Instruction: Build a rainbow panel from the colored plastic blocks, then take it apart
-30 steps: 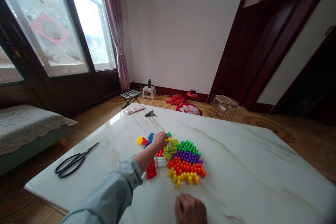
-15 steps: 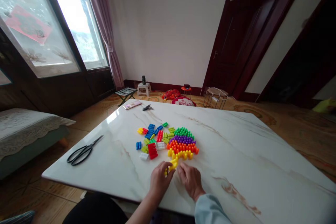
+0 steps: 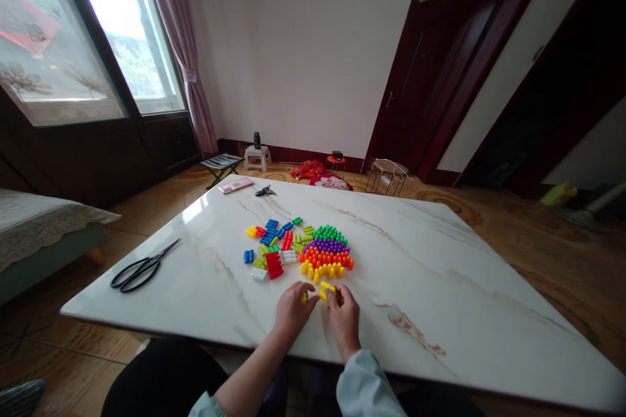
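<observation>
My left hand (image 3: 292, 307) is closed on a small yellow building block (image 3: 305, 297), mostly covered by the fingers. Close beside it, my right hand (image 3: 344, 314) pinches another yellow building block (image 3: 326, 289) between thumb and fingers. Both hands are just above the near part of the table. Beyond them lie rows of knobbed blocks: yellow (image 3: 321, 270), orange (image 3: 328, 258), purple (image 3: 327, 245) and green (image 3: 330, 232). To their left is a loose pile with red blocks (image 3: 274, 265), white blocks (image 3: 289, 257) and blue blocks (image 3: 269, 232).
Black-handled scissors (image 3: 145, 267) lie at the left of the white marble-patterned table (image 3: 420, 260). A phone (image 3: 235, 185) and a small dark tool, perhaps pliers (image 3: 265, 191), lie near the far edge. Stools (image 3: 257, 158) stand on the floor beyond.
The right hand now grips a yellow block that the left hand's fingers were on before. The left hand keeps a yellow piece. The whole view has shifted slightly.
</observation>
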### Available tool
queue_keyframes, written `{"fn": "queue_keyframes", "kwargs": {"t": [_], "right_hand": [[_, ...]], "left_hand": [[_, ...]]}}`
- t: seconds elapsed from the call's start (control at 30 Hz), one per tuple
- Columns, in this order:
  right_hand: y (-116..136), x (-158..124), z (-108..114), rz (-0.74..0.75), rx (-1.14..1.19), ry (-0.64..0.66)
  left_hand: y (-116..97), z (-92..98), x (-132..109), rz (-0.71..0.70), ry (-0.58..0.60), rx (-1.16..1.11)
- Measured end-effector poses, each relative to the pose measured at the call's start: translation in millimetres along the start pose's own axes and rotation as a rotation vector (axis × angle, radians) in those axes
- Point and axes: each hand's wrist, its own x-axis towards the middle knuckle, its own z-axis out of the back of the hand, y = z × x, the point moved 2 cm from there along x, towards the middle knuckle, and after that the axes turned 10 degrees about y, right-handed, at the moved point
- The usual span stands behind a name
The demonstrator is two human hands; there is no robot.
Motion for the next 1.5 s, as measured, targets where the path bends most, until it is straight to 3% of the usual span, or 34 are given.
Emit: {"fn": "queue_keyframes", "kwargs": {"t": [0.23, 0.47, 0.67, 0.8, 1.13, 1.27, 1.4, 1.5], "right_hand": [[-2, -2, 7, -0.028, 0.099, -0.144], [-7, -3, 11, -0.080, 0.096, -0.147], [-16, 29, 51, -0.078, -0.161, -0.300], [-22, 56, 64, 0.062, -0.347, -0.258], [-24, 69, 46, 0.161, -0.493, -0.142], [-18, 69, 49, 0.148, -0.515, -0.081], [-1, 52, 48, 0.109, -0.544, -0.159], [17, 28, 27, 0.132, -0.405, -0.146]], "left_hand": [[-2, -3.1, 15, 0.194, -0.078, 0.102], [0, -7.1, 16, 0.180, -0.048, 0.168], [0, -7.5, 17, 0.186, 0.007, 0.208], [0, -7.0, 17, 0.186, 0.015, 0.227], [-2, -6.0, 16, 0.193, 0.015, 0.180], [-4, -2.1, 13, 0.169, -0.048, 0.100], [-5, 4.2, 8, 0.082, -0.145, -0.108], [-3, 6.1, 6, 0.011, -0.186, -0.291]]}}
